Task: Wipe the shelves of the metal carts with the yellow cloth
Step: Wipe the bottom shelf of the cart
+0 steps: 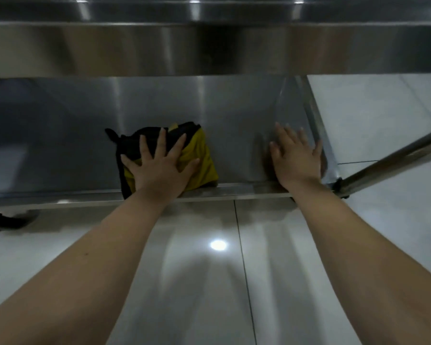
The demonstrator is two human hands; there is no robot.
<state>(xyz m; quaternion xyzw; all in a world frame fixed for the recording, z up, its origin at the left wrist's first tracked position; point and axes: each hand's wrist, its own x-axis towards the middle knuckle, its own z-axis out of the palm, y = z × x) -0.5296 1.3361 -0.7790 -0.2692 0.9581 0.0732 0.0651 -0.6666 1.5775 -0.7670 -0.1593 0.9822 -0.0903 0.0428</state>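
Note:
A folded yellow cloth (pixel 201 161) with a black edge lies on the lower shelf (pixel 67 135) of the metal cart, close to the shelf's front lip. My left hand (pixel 159 168) presses flat on the cloth with fingers spread and straight. My right hand (pixel 297 158) rests flat on the bare steel near the shelf's right end, fingers straight, apart from the cloth. An upper shelf (pixel 209 48) of the cart overhangs the lower one.
A round metal bar (pixel 393 158) slants in from the right and meets the shelf's front right corner. A black caster (pixel 0 220) shows under the shelf at the left. Glossy pale floor tiles (pixel 209 282) lie below and to the right.

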